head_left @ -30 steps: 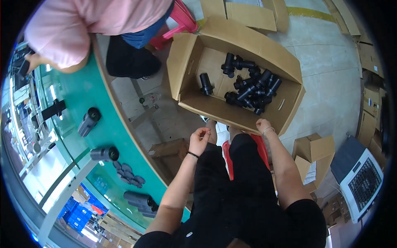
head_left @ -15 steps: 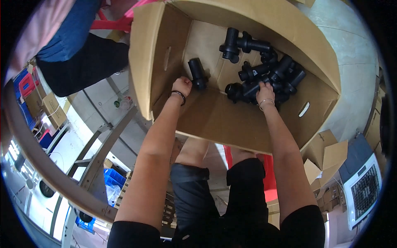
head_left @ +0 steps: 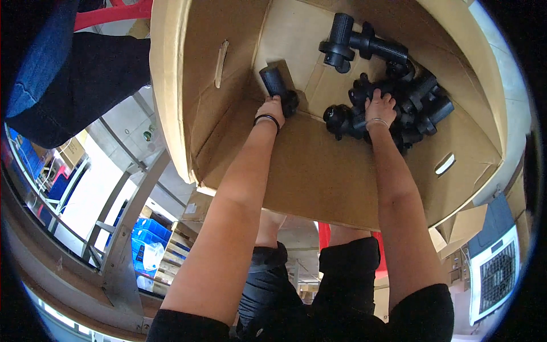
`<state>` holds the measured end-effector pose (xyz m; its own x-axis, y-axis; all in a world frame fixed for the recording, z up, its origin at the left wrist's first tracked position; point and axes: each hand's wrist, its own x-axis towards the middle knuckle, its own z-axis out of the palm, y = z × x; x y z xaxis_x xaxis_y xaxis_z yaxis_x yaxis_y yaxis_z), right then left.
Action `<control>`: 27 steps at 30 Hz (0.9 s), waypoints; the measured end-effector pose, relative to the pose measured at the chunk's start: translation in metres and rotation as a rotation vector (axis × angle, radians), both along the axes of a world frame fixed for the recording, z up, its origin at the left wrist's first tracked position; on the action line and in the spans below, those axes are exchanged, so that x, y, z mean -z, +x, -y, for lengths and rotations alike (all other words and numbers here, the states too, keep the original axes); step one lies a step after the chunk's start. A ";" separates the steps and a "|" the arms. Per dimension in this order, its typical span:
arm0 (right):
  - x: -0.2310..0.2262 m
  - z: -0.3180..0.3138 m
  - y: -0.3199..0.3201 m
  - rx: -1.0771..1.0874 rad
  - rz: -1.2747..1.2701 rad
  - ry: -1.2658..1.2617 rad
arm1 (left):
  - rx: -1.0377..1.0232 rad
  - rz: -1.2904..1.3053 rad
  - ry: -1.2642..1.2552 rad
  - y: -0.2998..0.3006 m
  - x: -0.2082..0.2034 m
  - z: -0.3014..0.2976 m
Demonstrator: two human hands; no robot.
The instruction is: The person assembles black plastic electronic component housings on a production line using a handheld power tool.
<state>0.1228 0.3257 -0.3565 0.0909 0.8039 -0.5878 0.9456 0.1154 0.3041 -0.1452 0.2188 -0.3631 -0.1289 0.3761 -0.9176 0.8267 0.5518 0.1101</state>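
Inside a large cardboard box [head_left: 319,176] lie several black plastic parts, each a ribbed cylinder with a wider collared end. One black cylindrical part [head_left: 274,81] stands apart near the left wall. My left hand [head_left: 270,108], with a dark band at its wrist, is closed against that part's side; its fingertips are partly hidden. On the right, my right hand [head_left: 380,107] reaches into the pile of black cylindrical parts [head_left: 419,97], its fingers curled over one of them. That part is largely covered by the hand. Another pair of black parts [head_left: 340,34] lies farther back.
Handle slots pierce the box's left and right walls. A metal frame [head_left: 122,245] runs along the left, with blue crates [head_left: 149,233] beyond it. A person's dark-clothed leg [head_left: 80,85] is at upper left. At right stand a white-framed appliance [head_left: 494,279] and an open carton [head_left: 464,225].
My left hand has moved from beside the lone part onto its side, and that part has tilted. My right hand has shifted farther into the pile. The whole view has shifted closer to the box.
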 end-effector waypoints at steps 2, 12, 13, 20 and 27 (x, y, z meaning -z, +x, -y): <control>-0.011 -0.012 -0.001 0.045 -0.038 -0.119 | 0.051 0.011 -0.004 -0.008 -0.009 0.000; -0.149 -0.009 0.007 0.043 -0.230 -0.176 | -0.245 0.117 0.413 0.017 -0.184 -0.038; -0.162 -0.002 0.003 0.051 -0.272 -0.182 | -0.270 0.137 0.528 0.018 -0.208 -0.031; -0.297 0.016 0.000 0.016 -0.433 -0.188 | -0.451 0.235 1.103 0.016 -0.430 0.004; -0.415 0.034 0.006 0.003 -0.395 -0.183 | -0.545 0.205 1.324 -0.002 -0.598 0.052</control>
<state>0.1293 0.2916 0.0581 -0.1677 0.6832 -0.7108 0.9856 0.1310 -0.1067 -0.1470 0.1663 0.2347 -0.4422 0.8961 0.0387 0.4576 0.1882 0.8690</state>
